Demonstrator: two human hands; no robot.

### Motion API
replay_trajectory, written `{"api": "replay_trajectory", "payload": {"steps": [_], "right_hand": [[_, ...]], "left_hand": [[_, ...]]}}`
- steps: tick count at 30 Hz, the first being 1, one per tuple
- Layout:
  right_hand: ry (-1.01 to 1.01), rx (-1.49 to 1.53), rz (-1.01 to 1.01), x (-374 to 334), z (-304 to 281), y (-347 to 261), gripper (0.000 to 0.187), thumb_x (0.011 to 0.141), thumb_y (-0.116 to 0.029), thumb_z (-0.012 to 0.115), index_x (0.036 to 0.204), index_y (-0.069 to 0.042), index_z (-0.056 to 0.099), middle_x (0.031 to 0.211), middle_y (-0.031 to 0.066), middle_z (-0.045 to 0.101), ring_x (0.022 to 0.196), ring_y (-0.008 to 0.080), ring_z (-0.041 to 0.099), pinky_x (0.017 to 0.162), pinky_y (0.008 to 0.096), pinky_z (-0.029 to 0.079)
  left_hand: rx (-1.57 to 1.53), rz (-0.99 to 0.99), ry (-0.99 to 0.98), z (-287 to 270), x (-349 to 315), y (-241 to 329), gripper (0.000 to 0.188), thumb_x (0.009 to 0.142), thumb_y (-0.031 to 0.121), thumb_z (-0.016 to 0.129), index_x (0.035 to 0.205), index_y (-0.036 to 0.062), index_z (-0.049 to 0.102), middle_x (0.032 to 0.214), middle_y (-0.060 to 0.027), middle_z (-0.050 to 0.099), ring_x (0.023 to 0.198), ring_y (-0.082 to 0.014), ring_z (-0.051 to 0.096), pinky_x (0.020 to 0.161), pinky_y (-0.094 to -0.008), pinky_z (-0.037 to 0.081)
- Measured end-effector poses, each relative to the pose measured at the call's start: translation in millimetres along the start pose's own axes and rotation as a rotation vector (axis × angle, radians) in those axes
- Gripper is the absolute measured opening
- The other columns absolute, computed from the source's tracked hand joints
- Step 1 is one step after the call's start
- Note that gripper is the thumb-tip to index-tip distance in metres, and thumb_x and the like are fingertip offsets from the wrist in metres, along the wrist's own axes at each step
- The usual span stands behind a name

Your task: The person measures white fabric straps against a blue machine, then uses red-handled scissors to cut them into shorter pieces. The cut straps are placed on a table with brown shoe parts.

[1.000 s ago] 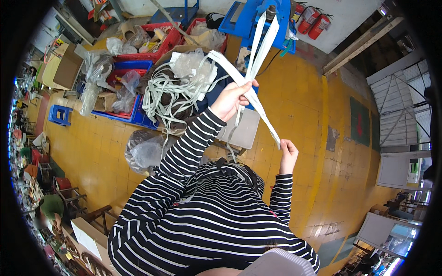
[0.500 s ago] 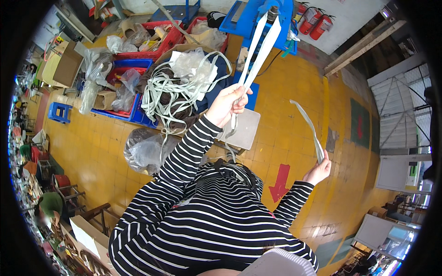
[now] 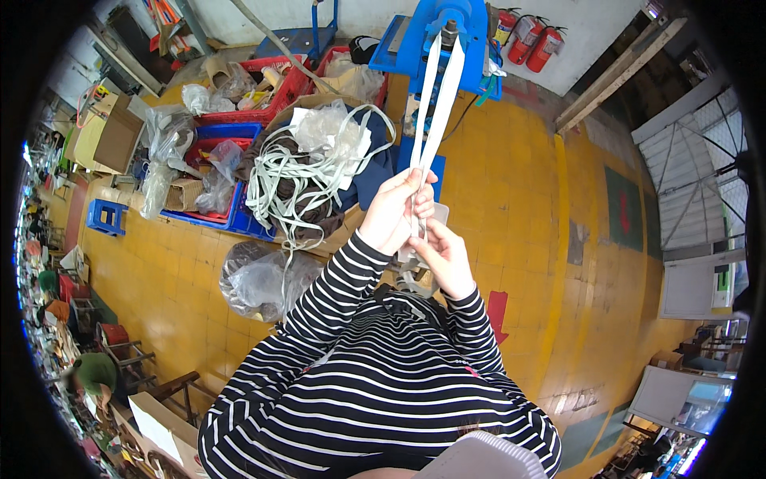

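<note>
A flat white fabric strap (image 3: 448,88) hangs in two lengths from a metal fitting on the head of a blue machine (image 3: 472,41). My left hand (image 3: 393,211) is closed around both lengths where they come together in front of me. Just below and to the right, my right hand (image 3: 447,257) pinches the strap's lower part between thumb and fingers. The hands nearly touch, and the strap's ends are partly hidden behind them. To the left lies a tangled heap of similar pale straps (image 3: 275,182), with a clear plastic bag (image 3: 325,132) on top.
Blue crate (image 3: 251,215) and red crate (image 3: 279,102) with plastic bags stand left of the machine. A stuffed clear bag (image 3: 259,279) sits on the yellow floor nearer me. Several fire extinguishers (image 3: 544,49) stand by the far wall. A blue stool (image 3: 105,217) is farther left.
My right hand has come in from the far right, where it held a loose strap end, to just below my left hand. The left hand has shifted slightly down and keeps its grip.
</note>
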State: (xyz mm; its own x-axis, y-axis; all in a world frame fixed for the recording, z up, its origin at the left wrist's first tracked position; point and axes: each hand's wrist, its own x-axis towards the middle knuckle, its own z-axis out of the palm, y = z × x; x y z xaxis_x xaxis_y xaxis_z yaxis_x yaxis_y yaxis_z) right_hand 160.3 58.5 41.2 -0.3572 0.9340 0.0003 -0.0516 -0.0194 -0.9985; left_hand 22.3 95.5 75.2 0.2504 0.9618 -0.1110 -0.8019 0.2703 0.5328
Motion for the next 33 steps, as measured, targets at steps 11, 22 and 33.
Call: {"api": "replay_trajectory", "payload": {"steps": [11,22,33], "right_hand": [[0.068,-0.294,-0.045,-29.4,-16.2,-44.4,0.021,0.095,-0.015,0.049,0.088,-0.001,0.063,0.053,0.0007,0.042,0.048,0.0073,0.039,0.047,0.0241,0.034],[0.211,-0.6,-0.027,-28.0,1.5,-26.5,0.018,0.093,-0.017,0.051,0.086,-0.004,0.06,0.062,0.0204,0.054,0.054,0.0342,0.058,0.048,0.0375,0.042],[0.163,-0.587,-0.116,-20.8,13.0,-5.5,0.012,0.091,-0.012,0.052,0.088,-0.001,0.056,0.064,0.0209,0.056,0.059,0.0389,0.058,0.052,0.0419,0.044]], "left_hand": [[-0.023,-0.018,-0.026,-9.2,-21.9,15.9,0.031,0.1,0.025,0.039,0.109,-0.0024,0.048,0.067,0.0049,0.032,0.054,-0.003,0.025,0.047,-0.0174,0.023],[-0.194,-0.045,-0.087,-19.4,-38.5,-26.0,0.023,0.1,0.022,0.04,0.102,0.0016,0.049,0.068,0.0035,0.036,0.057,-0.0047,0.03,0.052,-0.0187,0.028],[0.458,0.057,-0.027,-31.0,-28.4,-31.2,0.029,0.098,0.033,0.044,0.09,0.0068,0.055,0.098,-0.0025,0.058,0.081,-0.01,0.052,0.071,-0.0227,0.041]]}}
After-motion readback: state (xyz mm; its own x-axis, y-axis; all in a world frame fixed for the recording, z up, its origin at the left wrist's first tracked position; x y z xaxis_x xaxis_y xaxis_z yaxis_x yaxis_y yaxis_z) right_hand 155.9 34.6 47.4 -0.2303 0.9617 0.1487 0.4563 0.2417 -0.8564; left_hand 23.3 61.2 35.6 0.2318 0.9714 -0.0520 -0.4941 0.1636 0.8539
